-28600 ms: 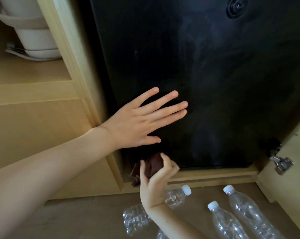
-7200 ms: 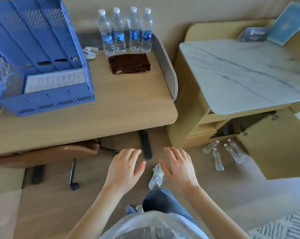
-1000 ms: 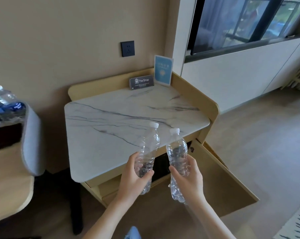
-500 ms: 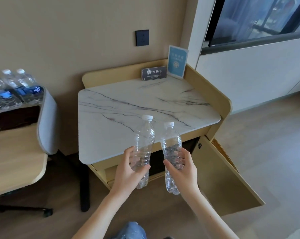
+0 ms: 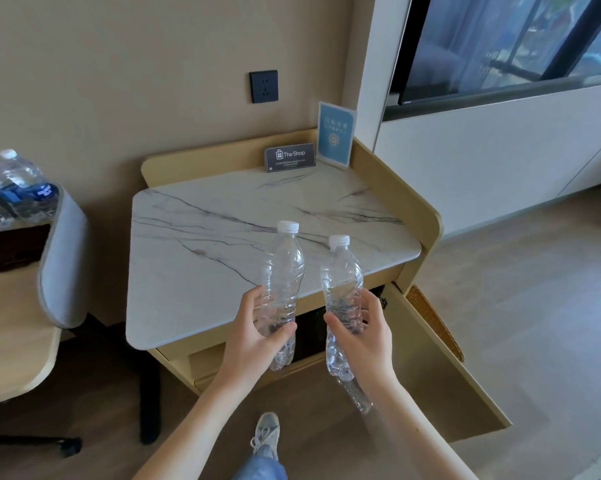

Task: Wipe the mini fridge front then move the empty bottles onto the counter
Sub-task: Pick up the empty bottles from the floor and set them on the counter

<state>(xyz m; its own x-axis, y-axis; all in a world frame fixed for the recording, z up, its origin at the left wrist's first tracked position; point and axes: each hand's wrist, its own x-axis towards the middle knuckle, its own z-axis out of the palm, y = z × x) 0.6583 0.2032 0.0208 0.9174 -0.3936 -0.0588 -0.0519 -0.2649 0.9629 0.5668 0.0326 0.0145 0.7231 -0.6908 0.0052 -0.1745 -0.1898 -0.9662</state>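
Plastic, clear and crinkled: the left bottle (image 5: 284,268) and the right bottle (image 5: 342,275), both white-capped, were upright in the air by the front edge of the smooth, veined marble counter (image 5: 205,237), not resting on it. The left hand (image 5: 254,337) wrapped one bottle's ribbed lower body, the right hand (image 5: 366,337) the other's.

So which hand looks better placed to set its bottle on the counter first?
Left, probably: the left hand holds the left bottle higher and nearer the middle of the marble counter; the right bottle in the right hand hangs lower, mostly below the front edge.
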